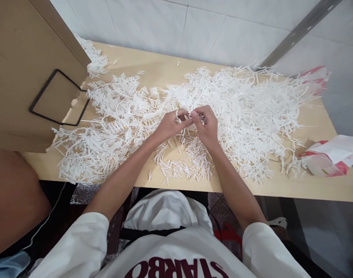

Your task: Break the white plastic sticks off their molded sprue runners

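Observation:
Over the middle of the table, my left hand (174, 124) and my right hand (206, 125) meet with thumbs and fingers pinched together. Between them is a thin white branched plastic piece (178, 116), looped near the left fingers; most of it is hidden by the hands. To the right spreads a big tangled heap of white branched plastic pieces (257, 104). On the left lies another heap of such pieces (112, 96). Below my hands, short loose white plastic sticks (179, 168) are scattered on the wooden tabletop (306, 188).
A brown cardboard box (17, 46) with a black wire frame (39, 92) stands at the left. Red-and-white plastic bags (326, 158) lie at the right. Behind are a tiled wall (164, 23) and a metal post (298, 33). Another person's bare skin (14, 200) shows at lower left.

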{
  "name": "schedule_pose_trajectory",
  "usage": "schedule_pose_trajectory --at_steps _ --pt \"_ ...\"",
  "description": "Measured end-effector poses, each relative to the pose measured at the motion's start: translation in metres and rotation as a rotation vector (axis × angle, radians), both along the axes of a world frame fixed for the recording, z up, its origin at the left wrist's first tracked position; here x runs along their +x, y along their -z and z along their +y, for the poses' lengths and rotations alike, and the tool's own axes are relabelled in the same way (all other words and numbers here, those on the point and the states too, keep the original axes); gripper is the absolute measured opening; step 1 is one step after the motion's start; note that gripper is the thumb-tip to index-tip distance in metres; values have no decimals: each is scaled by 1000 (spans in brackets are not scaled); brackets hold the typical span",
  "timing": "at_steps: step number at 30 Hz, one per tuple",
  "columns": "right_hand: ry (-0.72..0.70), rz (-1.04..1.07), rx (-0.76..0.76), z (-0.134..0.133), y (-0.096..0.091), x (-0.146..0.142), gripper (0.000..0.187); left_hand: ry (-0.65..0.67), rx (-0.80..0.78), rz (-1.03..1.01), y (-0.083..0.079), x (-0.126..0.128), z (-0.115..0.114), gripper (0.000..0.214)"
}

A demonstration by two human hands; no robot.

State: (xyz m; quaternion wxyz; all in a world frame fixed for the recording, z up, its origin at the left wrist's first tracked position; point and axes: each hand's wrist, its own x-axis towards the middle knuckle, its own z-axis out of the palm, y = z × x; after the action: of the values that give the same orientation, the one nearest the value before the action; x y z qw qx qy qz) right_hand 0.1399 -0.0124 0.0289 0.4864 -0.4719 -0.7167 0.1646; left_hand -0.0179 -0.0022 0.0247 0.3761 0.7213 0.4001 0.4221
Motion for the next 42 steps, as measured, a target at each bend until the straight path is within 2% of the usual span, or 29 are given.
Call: schedule_pose_trajectory --at_steps 2,6,11,13,19,27,31,33,35,39,42 --pt "12 14 9 0 0 0 24 -9 23 -7 0 0 0 35" --pt "-37 85 -100 0 2 0 27 -55 50 -5 -1 0 0 31" --pt "-108 20 -137 3 3 3 27 -60 196 164 4 0 2 20" --pt "-69 -57 -100 5 5 3 26 -102 281 276 8 2 2 21" --pt "222 -316 119 3 17 -2 32 -196 464 499 21 7 0 25" --pt "247 -331 240 -1 21 -3 33 -219 490 498 20 8 -2 25" --pt "285 -299 317 1 16 2 31 -328 416 450 18 8 -2 22" --pt "250 -251 293 3 13 5 29 -332 352 398 16 7 -3 20" --pt "162 -191 199 4 10 6 27 -274 315 359 13 7 -3 20" --pt "-43 -104 15 5 5 5 31 -197 317 343 9 7 -5 25" --pt "-100 -132 -32 4 3 4 30 -201 335 349 9 7 -5 25"
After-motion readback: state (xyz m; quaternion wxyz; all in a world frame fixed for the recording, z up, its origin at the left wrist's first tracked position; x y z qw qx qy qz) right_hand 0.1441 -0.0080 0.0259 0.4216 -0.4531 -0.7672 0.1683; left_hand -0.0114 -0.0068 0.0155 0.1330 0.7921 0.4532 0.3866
